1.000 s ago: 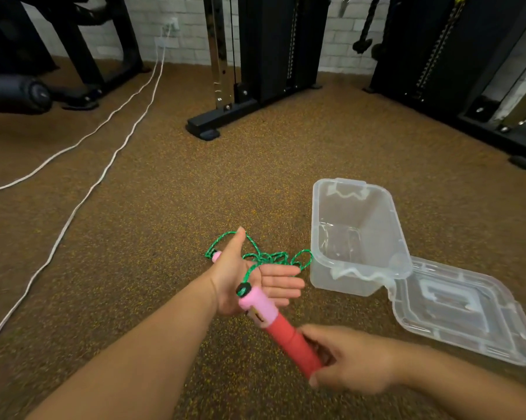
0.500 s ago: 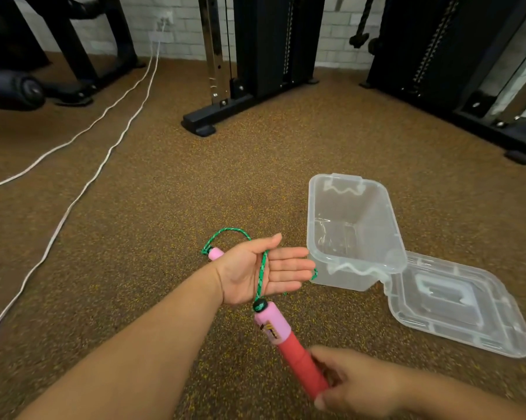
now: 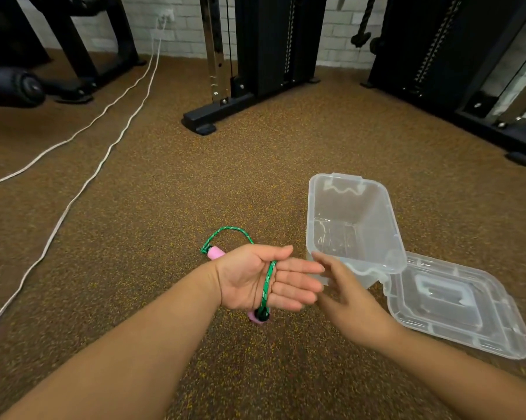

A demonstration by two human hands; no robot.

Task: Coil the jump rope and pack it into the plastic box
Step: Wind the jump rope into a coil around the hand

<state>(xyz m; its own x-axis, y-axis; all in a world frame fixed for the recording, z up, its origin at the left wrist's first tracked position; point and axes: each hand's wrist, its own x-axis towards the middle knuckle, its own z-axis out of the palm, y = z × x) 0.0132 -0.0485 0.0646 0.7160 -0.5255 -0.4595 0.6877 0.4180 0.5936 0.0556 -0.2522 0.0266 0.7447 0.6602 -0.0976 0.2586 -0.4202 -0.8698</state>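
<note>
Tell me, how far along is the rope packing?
Done: the lid is off. In hand: green rope crosses the open left hand, pink handles showing either side; the right hand holds nothing. Left: finish coiling, fill the empty plastic box.

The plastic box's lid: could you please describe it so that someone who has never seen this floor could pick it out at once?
Start from the brown speckled gym floor in front of the black weight machines, and find the clear plastic box standing open on it. The lid lies flat on the floor against the box's near right corner. Unlike the deep, empty box, it is shallow and ribbed, with a raised rectangular handle in its middle.
</note>
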